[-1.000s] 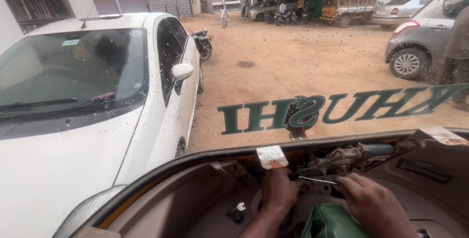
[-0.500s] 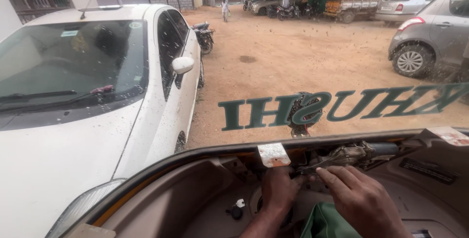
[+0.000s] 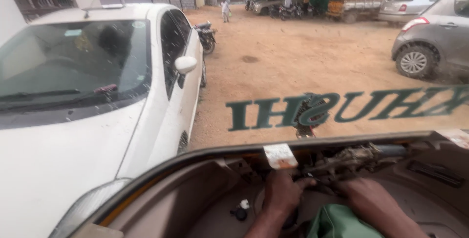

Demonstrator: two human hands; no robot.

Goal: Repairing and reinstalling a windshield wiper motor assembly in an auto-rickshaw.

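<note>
Clearly both hands are working in the opened dashboard (image 3: 205, 199): the left hand (image 3: 283, 193) is pinching thin, floppy wires (image 3: 342, 162); the right hand (image 3: 373, 201) is resting on them, its grip impossible to tell. They look fragile, best held near the bundle.

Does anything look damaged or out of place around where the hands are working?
Yes. The dashboard top is opened up below the windscreen, with loose wiring and parts exposed. The left hand and right hand reach into that gap. A worn sticker peels at the edge.
</note>
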